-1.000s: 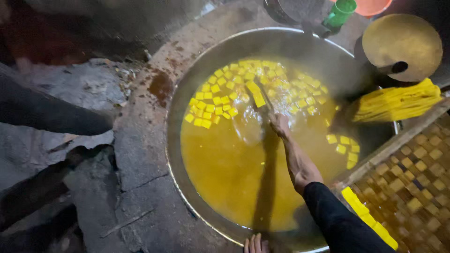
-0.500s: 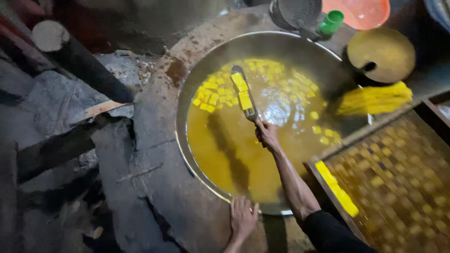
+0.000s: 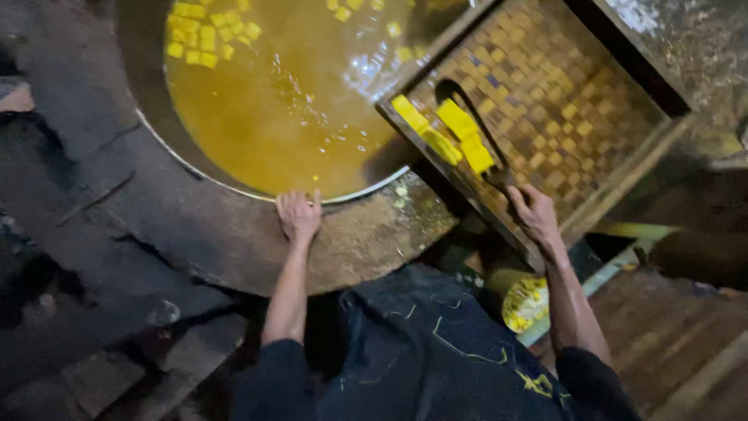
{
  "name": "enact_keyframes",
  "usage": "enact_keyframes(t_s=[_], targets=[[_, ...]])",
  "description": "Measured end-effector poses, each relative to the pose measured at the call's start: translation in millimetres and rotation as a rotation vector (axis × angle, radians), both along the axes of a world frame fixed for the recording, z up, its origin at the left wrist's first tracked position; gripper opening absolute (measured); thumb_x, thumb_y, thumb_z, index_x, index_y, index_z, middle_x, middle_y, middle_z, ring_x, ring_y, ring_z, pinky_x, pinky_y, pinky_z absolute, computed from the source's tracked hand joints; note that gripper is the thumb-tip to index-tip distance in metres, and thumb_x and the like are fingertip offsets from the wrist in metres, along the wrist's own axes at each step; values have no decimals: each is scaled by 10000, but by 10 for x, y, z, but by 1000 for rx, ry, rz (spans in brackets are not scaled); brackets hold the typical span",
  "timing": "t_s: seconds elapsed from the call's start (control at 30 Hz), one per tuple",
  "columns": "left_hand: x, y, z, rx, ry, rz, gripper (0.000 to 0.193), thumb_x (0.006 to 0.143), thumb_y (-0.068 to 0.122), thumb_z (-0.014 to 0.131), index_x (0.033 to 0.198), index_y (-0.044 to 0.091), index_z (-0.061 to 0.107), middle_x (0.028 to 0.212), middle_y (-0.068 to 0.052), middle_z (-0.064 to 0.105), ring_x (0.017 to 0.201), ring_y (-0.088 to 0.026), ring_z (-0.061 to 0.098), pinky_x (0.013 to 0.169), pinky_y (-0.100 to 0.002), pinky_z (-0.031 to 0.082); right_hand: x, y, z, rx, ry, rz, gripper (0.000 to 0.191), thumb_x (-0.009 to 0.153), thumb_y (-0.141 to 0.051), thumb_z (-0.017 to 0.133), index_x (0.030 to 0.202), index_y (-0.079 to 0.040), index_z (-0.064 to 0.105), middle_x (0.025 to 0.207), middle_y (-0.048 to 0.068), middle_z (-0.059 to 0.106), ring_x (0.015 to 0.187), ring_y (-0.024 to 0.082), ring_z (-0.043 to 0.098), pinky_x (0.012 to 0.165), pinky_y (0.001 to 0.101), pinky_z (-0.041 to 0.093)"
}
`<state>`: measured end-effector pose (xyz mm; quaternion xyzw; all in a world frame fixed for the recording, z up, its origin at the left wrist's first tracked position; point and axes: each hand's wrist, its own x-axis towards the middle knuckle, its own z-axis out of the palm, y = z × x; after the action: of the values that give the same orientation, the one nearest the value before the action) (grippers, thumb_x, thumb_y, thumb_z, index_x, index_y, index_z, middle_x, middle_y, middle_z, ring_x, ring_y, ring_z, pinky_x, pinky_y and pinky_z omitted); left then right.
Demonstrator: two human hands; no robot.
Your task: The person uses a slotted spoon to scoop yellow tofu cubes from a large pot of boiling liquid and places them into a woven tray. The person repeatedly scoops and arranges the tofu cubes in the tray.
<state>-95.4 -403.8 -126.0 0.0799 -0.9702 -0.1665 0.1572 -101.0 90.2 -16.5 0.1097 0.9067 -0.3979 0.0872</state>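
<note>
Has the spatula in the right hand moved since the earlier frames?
Yes. The spatula has left the big pan of oil and now lies over the woven tray beside it, carrying yellow blocks, gripped by the right hand.

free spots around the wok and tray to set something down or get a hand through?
Bare: the stone ledge between the wok rim and the person's lap, right of the left hand; also the ledge left of that hand. Crowded: the woven tray, where the right hand holds a spatula loaded with yellow blocks.
</note>
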Motion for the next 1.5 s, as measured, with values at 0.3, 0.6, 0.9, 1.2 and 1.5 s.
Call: enact_keyframes(t_s=[0.3, 0.6, 0.9, 1.2, 1.5], targets=[[162, 381, 184, -3, 42, -18, 421, 978, 399, 648, 1126, 14, 730, 1231, -233, 614, 1221, -403, 522, 1103, -576, 349, 911, 1178, -358, 191, 78, 103, 297, 1012, -322, 652, 1077, -40, 716, 801, 206, 701, 716, 333, 702, 642, 435, 527], [418, 1463, 129, 265, 67, -109, 392, 1039, 385, 563, 1136, 21, 674, 1286, -232, 594, 1267, -390, 520, 1098, -547, 416, 1308, 1090, -494, 573, 351, 249, 267, 1037, -330, 613, 1175, -101, 604, 1010, 140, 678, 856, 377, 694, 658, 485, 546], [333, 2561, 306, 429, 65, -276, 364, 944, 360, 667, 1128, 49, 709, 1326, -207, 595, 1300, -385, 513, 1098, -537, 423, 899, 898, -431, 707, 474, 287, 277, 1050, -344, 610, 1215, -121, 610, 946, 95, 638, 808, 314, 676, 620, 441, 540], [245, 1424, 221, 357, 103, -42, 349, 931, 311, 712, 1164, 53, 688, 1306, -212, 596, 1251, -416, 520, 1077, -534, 424, 946, 645, -360, 467, 510, 151, 234, 1066, -269, 621, 1243, -121, 658, 1117, 127, 717, 935, 352, 700, 740, 446, 567], [69, -125, 277, 78, 18, -5, 461, 919, 340, 682, 1218, -10, 660, 1401, -227, 557, 1393, -418, 457, 1170, -558, 340, -88, -2093, -499, -370, 150, 171, 293, 1006, -239, 607, 1199, -36, 693, 707, 64, 641, 591, 162, 577, 536, 314, 465]])
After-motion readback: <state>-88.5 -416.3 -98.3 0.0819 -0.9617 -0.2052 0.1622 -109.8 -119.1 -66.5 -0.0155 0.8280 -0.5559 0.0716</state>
